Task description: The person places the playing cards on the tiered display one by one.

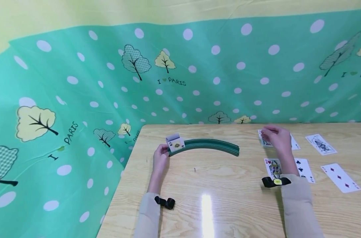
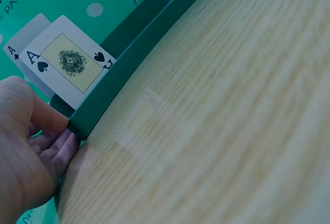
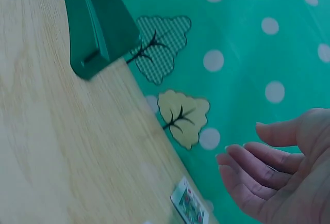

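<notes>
From my end, the curved green card holder (image 1: 211, 143) lies toward the table's (image 1: 228, 201) far edge, an ace of spades (image 2: 75, 61) standing in its left end and a second ace (image 2: 31, 33) behind. The left hand (image 1: 160, 158) pinches that end; I'd want this grip light and steady, so neither ace tips. The right hand (image 1: 278, 136) hovers by a face card (image 1: 265, 142), thumb apart from loosely bent fingers, holding nothing I can see. I'd take a card by its edge, clear of the queen of hearts (image 1: 272, 167).
</notes>
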Motion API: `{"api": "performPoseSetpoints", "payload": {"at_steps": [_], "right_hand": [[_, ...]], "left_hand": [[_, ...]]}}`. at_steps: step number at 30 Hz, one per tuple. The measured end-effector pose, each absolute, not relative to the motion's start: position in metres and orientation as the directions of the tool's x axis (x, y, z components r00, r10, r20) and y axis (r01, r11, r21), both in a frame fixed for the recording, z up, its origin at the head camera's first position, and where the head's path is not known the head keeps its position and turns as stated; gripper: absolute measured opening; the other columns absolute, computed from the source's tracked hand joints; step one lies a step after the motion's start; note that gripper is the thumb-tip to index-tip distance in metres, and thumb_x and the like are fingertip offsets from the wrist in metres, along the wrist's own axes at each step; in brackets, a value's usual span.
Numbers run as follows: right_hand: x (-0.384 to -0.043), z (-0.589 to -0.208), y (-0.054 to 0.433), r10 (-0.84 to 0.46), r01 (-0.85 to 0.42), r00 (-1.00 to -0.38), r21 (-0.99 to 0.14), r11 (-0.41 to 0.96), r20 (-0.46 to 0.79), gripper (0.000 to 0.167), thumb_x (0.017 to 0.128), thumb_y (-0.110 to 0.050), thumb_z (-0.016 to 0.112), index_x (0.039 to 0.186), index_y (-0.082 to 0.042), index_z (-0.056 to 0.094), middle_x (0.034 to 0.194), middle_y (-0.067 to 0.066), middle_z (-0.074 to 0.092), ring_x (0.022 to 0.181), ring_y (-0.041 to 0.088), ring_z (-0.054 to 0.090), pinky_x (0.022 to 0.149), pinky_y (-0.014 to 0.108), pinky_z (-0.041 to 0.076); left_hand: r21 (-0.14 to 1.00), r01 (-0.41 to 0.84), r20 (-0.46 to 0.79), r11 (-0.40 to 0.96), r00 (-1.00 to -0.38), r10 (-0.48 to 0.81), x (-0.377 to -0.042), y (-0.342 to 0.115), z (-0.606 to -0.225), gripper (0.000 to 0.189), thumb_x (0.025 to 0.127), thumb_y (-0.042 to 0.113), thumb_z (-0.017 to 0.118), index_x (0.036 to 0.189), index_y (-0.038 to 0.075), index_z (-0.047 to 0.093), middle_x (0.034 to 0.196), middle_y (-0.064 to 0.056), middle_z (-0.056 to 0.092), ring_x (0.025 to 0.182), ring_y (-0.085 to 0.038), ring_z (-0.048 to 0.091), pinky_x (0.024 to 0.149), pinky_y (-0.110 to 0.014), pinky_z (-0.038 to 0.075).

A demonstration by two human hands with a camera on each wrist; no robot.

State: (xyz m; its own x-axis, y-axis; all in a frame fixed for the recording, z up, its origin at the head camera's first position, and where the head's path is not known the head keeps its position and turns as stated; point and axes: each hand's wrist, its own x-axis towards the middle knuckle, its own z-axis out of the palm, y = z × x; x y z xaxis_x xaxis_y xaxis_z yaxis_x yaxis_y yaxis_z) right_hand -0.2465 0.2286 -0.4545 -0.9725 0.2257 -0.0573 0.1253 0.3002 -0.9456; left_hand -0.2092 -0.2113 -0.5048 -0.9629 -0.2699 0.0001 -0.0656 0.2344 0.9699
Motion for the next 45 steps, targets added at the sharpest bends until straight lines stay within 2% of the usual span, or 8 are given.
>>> {"api": "performPoseSetpoints", "payload": {"at_steps": [5, 10, 20, 25, 28, 32, 37, 45], "right_hand": [[-0.247, -0.461, 0.237, 0.26, 0.167, -0.962, -0.931, 0.325, -0.082, 0.046, 0.106, -0.022, 0.058, 0.143, 0.005, 0.055, 0.127, 0.018, 0.061, 0.09, 0.002, 0.063, 0.083, 0.018, 0.056], [-0.247, -0.465, 0.244, 0.303, 0.219, -0.947, -0.911, 0.351, -0.111, 0.047, 0.105, -0.021, 0.059, 0.144, 0.004, 0.055, 0.129, 0.02, 0.061, 0.09, 0.003, 0.06, 0.08, 0.018, 0.055], [-0.245, -0.474, 0.253, 0.311, 0.258, -0.942, -0.864, 0.433, -0.126, 0.051, 0.104, -0.019, 0.06, 0.144, 0.009, 0.05, 0.134, 0.029, 0.057, 0.106, 0.028, 0.059, 0.073, 0.02, 0.049], [-0.249, -0.482, 0.255, 0.303, 0.245, -0.947, -0.846, 0.474, -0.105, 0.054, 0.102, -0.018, 0.062, 0.144, 0.013, 0.048, 0.139, 0.033, 0.054, 0.123, 0.043, 0.054, 0.087, 0.036, 0.048], [-0.251, -0.485, 0.254, 0.296, 0.227, -0.952, -0.84, 0.492, -0.083, 0.054, 0.101, -0.014, 0.063, 0.144, 0.015, 0.047, 0.139, 0.036, 0.052, 0.126, 0.047, 0.051, 0.098, 0.05, 0.047], [-0.252, -0.488, 0.252, 0.242, 0.185, -0.969, -0.814, 0.55, -0.056, 0.059, 0.099, -0.011, 0.064, 0.144, 0.018, 0.041, 0.141, 0.04, 0.047, 0.129, 0.054, 0.046, 0.106, 0.061, 0.041], [-0.252, -0.489, 0.249, 0.181, 0.148, -0.982, -0.778, 0.611, -0.045, 0.066, 0.097, -0.01, 0.066, 0.148, 0.018, 0.035, 0.144, 0.042, 0.043, 0.132, 0.059, 0.042, 0.108, 0.066, 0.037], [-0.254, -0.489, 0.247, 0.235, 0.177, -0.971, -0.784, 0.595, -0.041, 0.081, 0.094, -0.004, 0.068, 0.155, 0.016, 0.018, 0.148, 0.043, 0.039, 0.133, 0.06, 0.039, 0.109, 0.066, 0.035]], "left_hand": [[0.965, -0.065, 0.007, 0.253, -0.961, -0.275, -0.208, -0.213, -0.506, 0.037, 0.087, -0.009, 0.048, 0.122, -0.009, 0.06, 0.122, -0.028, 0.064, 0.114, -0.04, 0.061, 0.097, -0.046, 0.051], [0.969, -0.067, 0.002, 0.237, -0.96, -0.279, -0.208, -0.213, -0.506, 0.037, 0.087, -0.009, 0.048, 0.122, -0.009, 0.06, 0.122, -0.028, 0.063, 0.114, -0.04, 0.061, 0.097, -0.045, 0.051], [0.972, -0.058, 0.007, 0.227, -0.961, -0.277, -0.21, -0.212, -0.507, 0.037, 0.087, -0.01, 0.048, 0.122, -0.009, 0.06, 0.123, -0.028, 0.063, 0.114, -0.04, 0.061, 0.096, -0.046, 0.051], [0.97, -0.067, -0.002, 0.234, -0.963, -0.268, -0.206, -0.209, -0.497, 0.037, 0.088, -0.012, 0.047, 0.123, -0.012, 0.059, 0.123, -0.031, 0.062, 0.115, -0.043, 0.061, 0.097, -0.049, 0.051], [0.969, -0.068, -0.003, 0.239, -0.965, -0.262, -0.197, -0.202, -0.476, 0.036, 0.087, -0.013, 0.046, 0.121, -0.014, 0.058, 0.122, -0.032, 0.062, 0.114, -0.044, 0.06, 0.096, -0.047, 0.051], [0.97, -0.052, 0.01, 0.237, -0.967, -0.253, -0.188, -0.196, -0.461, 0.034, 0.086, -0.013, 0.047, 0.118, -0.015, 0.058, 0.118, -0.033, 0.062, 0.111, -0.045, 0.06, 0.093, -0.046, 0.052], [0.97, -0.067, -0.004, 0.236, -0.966, -0.26, -0.193, -0.199, -0.469, 0.035, 0.086, -0.014, 0.046, 0.119, -0.015, 0.058, 0.12, -0.034, 0.062, 0.112, -0.046, 0.06, 0.097, -0.05, 0.05], [0.97, -0.064, 0.001, 0.236, -0.963, -0.268, -0.21, -0.211, -0.505, 0.037, 0.088, -0.011, 0.047, 0.123, -0.012, 0.059, 0.123, -0.031, 0.062, 0.114, -0.043, 0.061, 0.098, -0.051, 0.05]]}}
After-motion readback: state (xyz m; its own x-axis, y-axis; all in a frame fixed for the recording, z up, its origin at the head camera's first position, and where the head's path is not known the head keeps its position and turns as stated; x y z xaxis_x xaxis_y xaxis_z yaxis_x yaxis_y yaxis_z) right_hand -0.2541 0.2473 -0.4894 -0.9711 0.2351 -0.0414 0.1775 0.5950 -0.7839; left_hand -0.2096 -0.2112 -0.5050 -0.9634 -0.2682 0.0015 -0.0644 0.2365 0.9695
